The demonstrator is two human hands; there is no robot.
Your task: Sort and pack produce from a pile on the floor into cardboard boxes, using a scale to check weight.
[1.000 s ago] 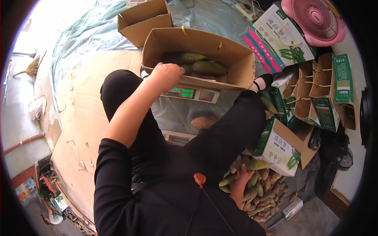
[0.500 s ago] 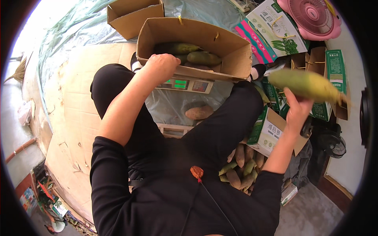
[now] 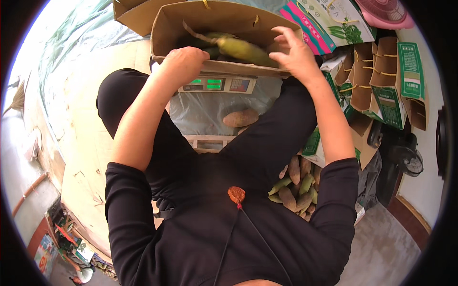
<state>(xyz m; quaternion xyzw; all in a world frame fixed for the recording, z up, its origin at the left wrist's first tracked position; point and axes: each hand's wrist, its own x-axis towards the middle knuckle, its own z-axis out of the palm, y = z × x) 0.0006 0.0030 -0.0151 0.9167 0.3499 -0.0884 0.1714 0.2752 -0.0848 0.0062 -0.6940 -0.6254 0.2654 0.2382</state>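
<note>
Left hand clamps the box rim to steady it on the scale, right hand, fingers spread, lowers the corn in.

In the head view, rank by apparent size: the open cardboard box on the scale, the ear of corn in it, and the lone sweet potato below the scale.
1. Cardboard box
2. Ear of corn
3. Sweet potato

The fisheye lens bends the proportions, so the gap between corn and sweet potato is unsure.
</note>
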